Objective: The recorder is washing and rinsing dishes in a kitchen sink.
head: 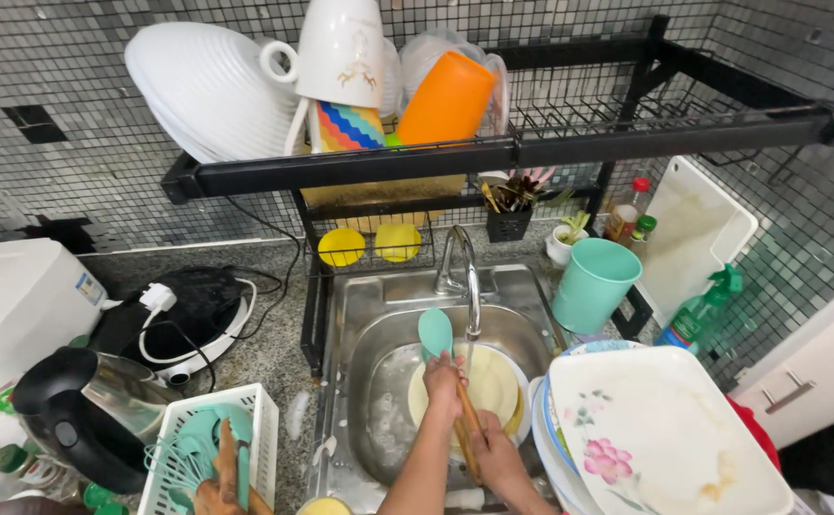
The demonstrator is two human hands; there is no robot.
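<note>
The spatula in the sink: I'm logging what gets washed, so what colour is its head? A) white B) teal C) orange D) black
B: the spatula has a teal head on a wooden handle, gripped by the left hand and right hand under the faucet, above a pale yellow plate in the sink.
</note>
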